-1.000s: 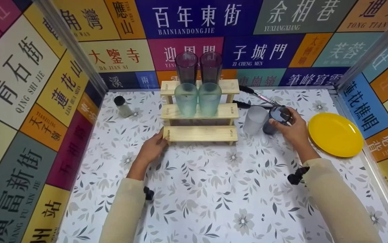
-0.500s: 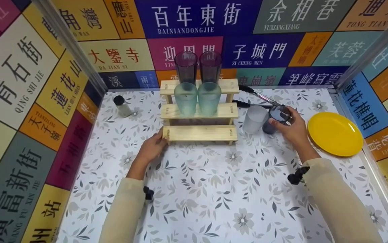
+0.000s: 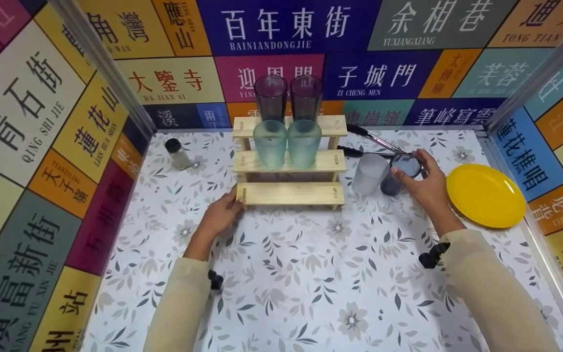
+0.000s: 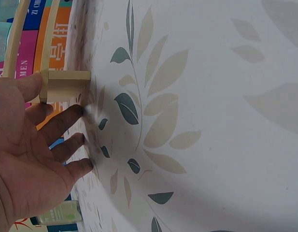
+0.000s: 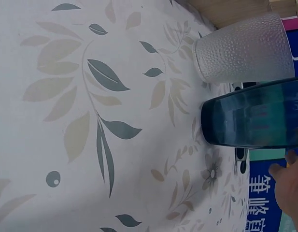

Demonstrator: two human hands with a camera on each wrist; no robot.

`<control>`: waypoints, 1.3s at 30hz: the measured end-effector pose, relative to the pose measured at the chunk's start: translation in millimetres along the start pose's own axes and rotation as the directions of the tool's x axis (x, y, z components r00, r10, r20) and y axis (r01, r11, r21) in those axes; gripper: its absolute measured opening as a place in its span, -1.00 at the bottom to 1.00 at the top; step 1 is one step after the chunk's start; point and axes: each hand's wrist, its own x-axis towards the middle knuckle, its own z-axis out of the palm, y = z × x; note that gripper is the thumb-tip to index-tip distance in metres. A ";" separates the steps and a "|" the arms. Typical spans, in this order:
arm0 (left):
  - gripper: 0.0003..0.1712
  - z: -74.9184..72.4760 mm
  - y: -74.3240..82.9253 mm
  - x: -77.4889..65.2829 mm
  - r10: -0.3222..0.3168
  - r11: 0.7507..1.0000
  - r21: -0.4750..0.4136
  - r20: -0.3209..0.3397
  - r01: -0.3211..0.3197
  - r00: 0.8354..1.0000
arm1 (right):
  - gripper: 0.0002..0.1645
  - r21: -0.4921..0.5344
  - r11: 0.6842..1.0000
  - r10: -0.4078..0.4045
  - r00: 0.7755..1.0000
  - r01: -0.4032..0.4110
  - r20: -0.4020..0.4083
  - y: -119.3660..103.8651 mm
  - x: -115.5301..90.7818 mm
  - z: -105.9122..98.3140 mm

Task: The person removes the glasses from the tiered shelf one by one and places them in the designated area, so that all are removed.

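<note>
A stepped wooden rack (image 3: 291,194) stands mid-table with two purple glasses on its top step and two pale green frosted glasses on the middle one. My left hand (image 3: 220,215) pinches the left end of the lowest step between thumb and index finger. In the left wrist view the other fingers (image 4: 66,145) spread away from it. Upright on the table to the right is a dark blue glass (image 3: 394,181), close beside a clear textured glass (image 3: 370,173). My right hand (image 3: 425,186) stands around the blue glass, fingers spread and loosened; the right wrist view shows fingertips (image 5: 279,169) apart from its side.
A yellow plate (image 3: 486,195) lies right of my right hand. Black-handled utensils (image 3: 374,139) lie behind the two loose glasses. A small jar with a black lid (image 3: 178,154) stands at the back left. Printed walls enclose the table.
The fingers of my right hand have spread and lifted from the blue glass's rim, and the glass stays in place. My left hand has kept its hold on the rack.
</note>
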 end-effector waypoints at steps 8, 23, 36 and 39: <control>-0.21 -0.1 -0.4 -0.3 0.009 1.000 -0.001 -0.007 -0.009 1.000 | 0.13 -0.131 0.969 -0.217 0.975 0.208 -0.050 -20.1 -3.2 9.3; -0.19 0.0 0.4 -1.3 -0.012 1.000 -0.023 -0.003 0.011 1.000 | 0.08 -0.106 0.902 -0.421 0.907 0.418 0.001 -69.2 -7.2 53.2; -0.20 -0.5 0.0 0.8 -0.002 1.000 -0.002 -0.007 0.002 1.000 | 0.16 -0.073 0.881 -0.460 0.882 0.468 0.105 -110.0 -13.2 105.0; -0.20 -0.2 -0.2 0.1 -0.020 1.000 -0.006 0.002 0.020 1.000 | 0.16 -0.050 0.868 -0.485 0.866 0.493 0.124 -113.7 -13.1 116.4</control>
